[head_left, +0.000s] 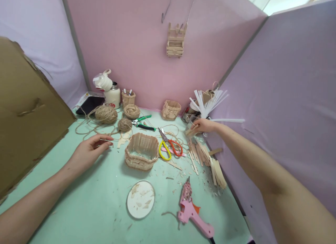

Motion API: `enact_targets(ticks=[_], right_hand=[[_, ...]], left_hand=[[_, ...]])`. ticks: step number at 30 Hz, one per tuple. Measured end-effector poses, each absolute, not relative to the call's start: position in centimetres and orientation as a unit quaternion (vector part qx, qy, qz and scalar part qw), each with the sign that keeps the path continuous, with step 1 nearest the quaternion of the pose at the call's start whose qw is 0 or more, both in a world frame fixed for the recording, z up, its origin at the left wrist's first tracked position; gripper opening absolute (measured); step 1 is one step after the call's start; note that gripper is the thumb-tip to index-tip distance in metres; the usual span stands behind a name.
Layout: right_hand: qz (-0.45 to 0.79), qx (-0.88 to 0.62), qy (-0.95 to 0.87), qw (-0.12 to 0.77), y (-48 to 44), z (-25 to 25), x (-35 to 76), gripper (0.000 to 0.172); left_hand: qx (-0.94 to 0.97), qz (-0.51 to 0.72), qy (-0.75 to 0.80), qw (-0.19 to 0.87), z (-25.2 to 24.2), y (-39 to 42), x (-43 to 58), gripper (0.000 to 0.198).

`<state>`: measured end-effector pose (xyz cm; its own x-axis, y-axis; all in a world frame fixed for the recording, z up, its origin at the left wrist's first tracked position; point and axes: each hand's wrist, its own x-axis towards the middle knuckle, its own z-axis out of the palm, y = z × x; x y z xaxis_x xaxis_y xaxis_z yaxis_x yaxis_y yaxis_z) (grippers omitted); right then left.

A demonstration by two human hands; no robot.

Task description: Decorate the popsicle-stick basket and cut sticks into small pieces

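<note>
My left hand point(96, 146) hovers over the table left of the woven basket, its fingers apart and nothing between them. A small octagonal basket point(141, 163) with braided twine edges and slatted sides stands in the middle. My right hand point(202, 126) reaches to the back right, fingers bent together beside a clear plastic container point(189, 126). Something pale tan shows under those fingertips, too small to name. White glue sticks point(207, 105) fan out just behind this hand. Wooden craft sticks point(201, 153) lie in a loose pile nearer to me.
Scissors point(168, 147), green-handled pliers point(143, 125) and twine balls point(106, 114) lie behind the basket. A pink glue gun point(190, 210) and a white round lid point(141, 199) with wood scraps sit in front. Cardboard point(28, 114) stands left; a small stick shelf point(175, 44) hangs on the wall.
</note>
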<state>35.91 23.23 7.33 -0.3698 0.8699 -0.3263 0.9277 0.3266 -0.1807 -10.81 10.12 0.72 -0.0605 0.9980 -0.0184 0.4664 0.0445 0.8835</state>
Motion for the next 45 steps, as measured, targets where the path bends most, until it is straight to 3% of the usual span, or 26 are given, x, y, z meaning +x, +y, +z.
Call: enact_targets(ticks=[9, 21, 28, 32, 36, 40, 45], right_hand=[[-0.211, 0.566, 0.796, 0.039, 23.0, 9.4, 36.1, 0.040], [-0.178, 0.613, 0.768, -0.044, 21.9, 11.4, 37.1, 0.035], [-0.118, 0.643, 0.752, -0.084, 20.4, 13.2, 37.1, 0.031], [-0.098, 0.651, 0.747, -0.097, 20.0, 12.8, 36.7, 0.028], [-0.079, 0.659, 0.738, -0.120, 20.1, 12.0, 36.1, 0.025], [-0.064, 0.668, 0.728, -0.143, 20.1, 11.4, 35.7, 0.023], [-0.054, 0.676, 0.718, -0.156, 19.4, 10.6, 36.0, 0.025]], left_hand=[[0.574, 0.365, 0.634, 0.368, 1.0, 10.2, -10.6, 0.043], [0.579, 0.364, 0.628, 0.371, 1.2, 10.3, -10.6, 0.048], [0.611, 0.365, 0.609, 0.350, 5.2, 10.9, -9.4, 0.043], [0.673, 0.368, 0.557, 0.318, 7.6, 15.0, -6.2, 0.046], [0.707, 0.357, 0.501, 0.349, 6.6, 22.7, -0.2, 0.080], [0.714, 0.369, 0.494, 0.332, 4.4, 30.5, 6.4, 0.102], [0.734, 0.387, 0.437, 0.347, 2.5, 35.3, 11.8, 0.089]])
